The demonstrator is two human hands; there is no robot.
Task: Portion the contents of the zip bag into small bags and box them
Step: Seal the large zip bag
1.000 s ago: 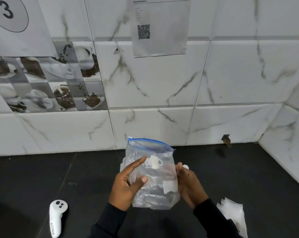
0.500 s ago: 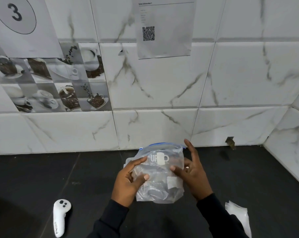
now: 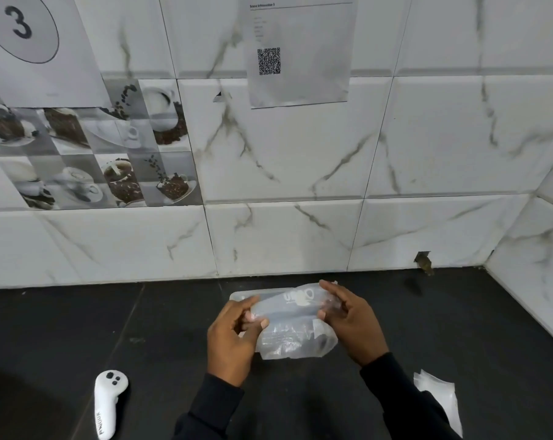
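A clear zip bag [image 3: 292, 339] with a white logo near its top hangs low over the black counter, its top tipped away from me. My left hand [image 3: 233, 338] pinches the bag's upper left edge. My right hand [image 3: 348, 319] grips the upper right edge, fingers spread along the top. Pale and dark items show dimly through the plastic; I cannot make out what they are. A stack of small clear bags [image 3: 440, 398] lies on the counter by my right sleeve.
A white handheld controller [image 3: 108, 403] lies on the black counter [image 3: 78, 328] at the lower left. White marbled tile walls rise behind and to the right, meeting in a corner. A QR-code sheet [image 3: 300, 52] and a sheet numbered 3 hang on the back wall.
The zip bag has gone from upright to folded forward and lower. My right hand moved from its side up to the top edge, and my left hand shifted to the upper left corner.
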